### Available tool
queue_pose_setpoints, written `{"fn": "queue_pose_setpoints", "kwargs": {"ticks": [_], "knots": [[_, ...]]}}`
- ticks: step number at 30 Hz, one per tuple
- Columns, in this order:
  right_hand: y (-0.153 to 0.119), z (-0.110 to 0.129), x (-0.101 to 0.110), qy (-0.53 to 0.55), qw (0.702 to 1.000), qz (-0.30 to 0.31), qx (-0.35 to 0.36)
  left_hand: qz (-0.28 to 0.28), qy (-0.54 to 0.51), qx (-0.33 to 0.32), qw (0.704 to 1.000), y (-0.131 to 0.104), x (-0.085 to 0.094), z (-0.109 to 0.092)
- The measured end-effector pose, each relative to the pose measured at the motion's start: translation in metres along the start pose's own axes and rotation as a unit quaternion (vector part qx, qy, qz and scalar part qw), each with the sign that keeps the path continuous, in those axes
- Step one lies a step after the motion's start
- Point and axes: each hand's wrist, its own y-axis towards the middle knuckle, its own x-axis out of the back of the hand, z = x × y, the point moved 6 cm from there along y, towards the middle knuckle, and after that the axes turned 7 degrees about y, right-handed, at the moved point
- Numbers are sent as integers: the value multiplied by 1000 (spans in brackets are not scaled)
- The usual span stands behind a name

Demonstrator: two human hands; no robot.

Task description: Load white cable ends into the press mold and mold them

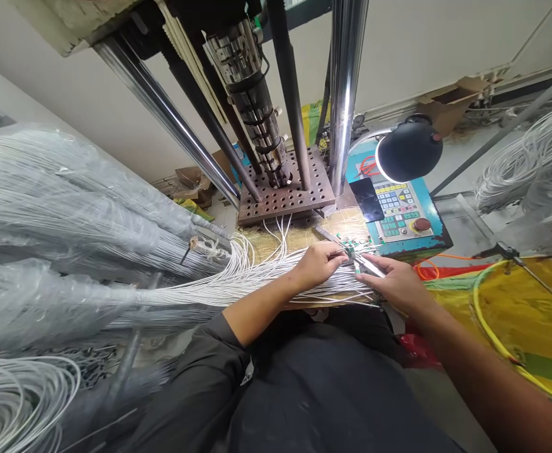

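My left hand (321, 263) is closed, its fingertips pinching the green-tipped end of a white cable (343, 254). Close beside it, my right hand (395, 281) is shut on a slim silver caliper (372, 267), whose bar slants up to the left behind the left fingers. The cable end meets the tool between the two hands; the exact contact is too small to make out. Under both hands lies a thick bundle of white cables (247, 277) on a worn tan worktop (264, 239). Several small green and white cable ends (361, 244) cluster just beyond the fingers.
A press with a drilled steel plate (287, 204) and chrome columns (346, 94) stands ahead. To its right are a black lamp (410, 148), a control panel (398, 207) and a dark phone-like slab (367, 199). Wrapped cable bundles (58, 189) hang left; a yellow sack (525, 308) stands right.
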Motion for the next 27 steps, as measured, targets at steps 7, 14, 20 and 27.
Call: {"fn": "queue_pose_setpoints", "kwargs": {"ticks": [7, 14, 20, 27], "knots": [[8, 4, 8, -34, 999, -7, -39, -49, 87, -63, 993, -9, -13, 2], [10, -1, 7, 1, 998, -19, -58, -58, 115, -116, 985, -13, -22, 4], [11, -3, 7, 4, 998, -14, -67, -68, 34, -47, 996, -11, -21, 9], [13, 0, 9, -3, 998, -23, -56, -42, 1, 67, 997, -6, -27, 23]]}}
